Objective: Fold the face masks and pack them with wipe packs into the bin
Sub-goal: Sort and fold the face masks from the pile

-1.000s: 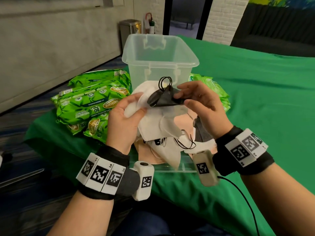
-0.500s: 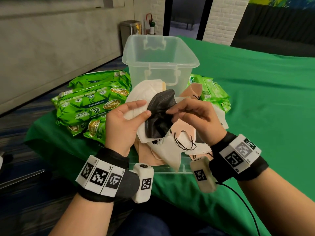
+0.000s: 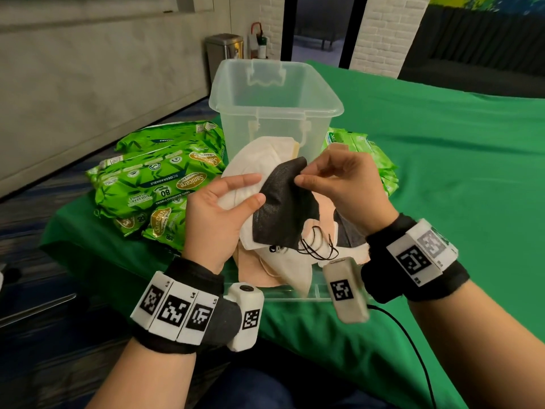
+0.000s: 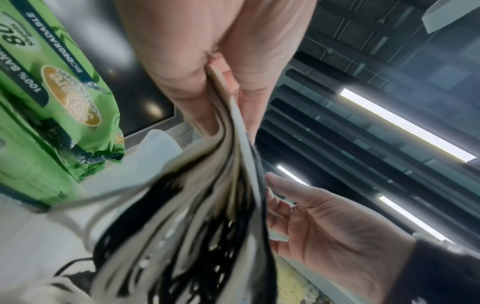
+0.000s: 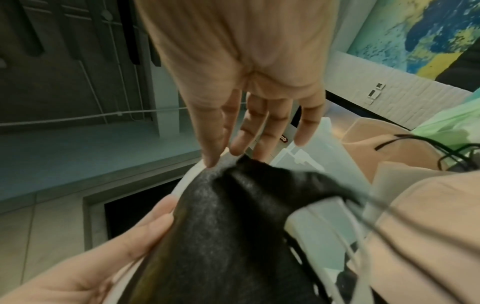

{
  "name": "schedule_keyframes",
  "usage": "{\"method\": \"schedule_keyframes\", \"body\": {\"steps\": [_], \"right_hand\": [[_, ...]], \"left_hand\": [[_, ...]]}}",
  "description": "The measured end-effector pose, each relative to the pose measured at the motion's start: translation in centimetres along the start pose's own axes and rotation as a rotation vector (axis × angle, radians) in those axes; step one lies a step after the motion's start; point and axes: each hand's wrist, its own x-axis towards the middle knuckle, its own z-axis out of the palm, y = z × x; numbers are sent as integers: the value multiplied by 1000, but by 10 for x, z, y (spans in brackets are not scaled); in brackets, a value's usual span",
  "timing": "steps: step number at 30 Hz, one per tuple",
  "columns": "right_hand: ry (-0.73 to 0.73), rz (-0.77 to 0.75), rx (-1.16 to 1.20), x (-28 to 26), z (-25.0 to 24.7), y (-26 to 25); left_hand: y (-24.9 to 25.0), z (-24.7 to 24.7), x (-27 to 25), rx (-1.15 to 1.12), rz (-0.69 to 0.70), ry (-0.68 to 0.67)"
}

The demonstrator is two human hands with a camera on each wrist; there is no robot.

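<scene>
Left hand [image 3: 216,214] grips a stack of folded masks [image 3: 250,175] before the bin [image 3: 275,93]; right hand [image 3: 339,184] pinches the black mask [image 3: 283,211] against it. Risk: loose ear loops snag, stack fans apart, fold springs open.

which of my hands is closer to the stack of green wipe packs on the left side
Left. Your left hand, holding the stack of masks, sits right beside the wipe packs; your right hand pinches the black mask's far edge, away from them.
</scene>
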Motion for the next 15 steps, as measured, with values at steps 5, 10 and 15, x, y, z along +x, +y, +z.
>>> {"method": "schedule_keyframes", "body": {"steps": [5, 10, 15], "right_hand": [[-67, 89, 65, 0, 3, 4], [120, 53, 104, 2, 2, 14], [113, -44, 426, -1, -5, 5]], "left_hand": [[-1, 0, 0, -35, -10, -23], [-5, 0, 1, -119, -55, -7], [-7, -1, 2, -92, -25, 36]]}}
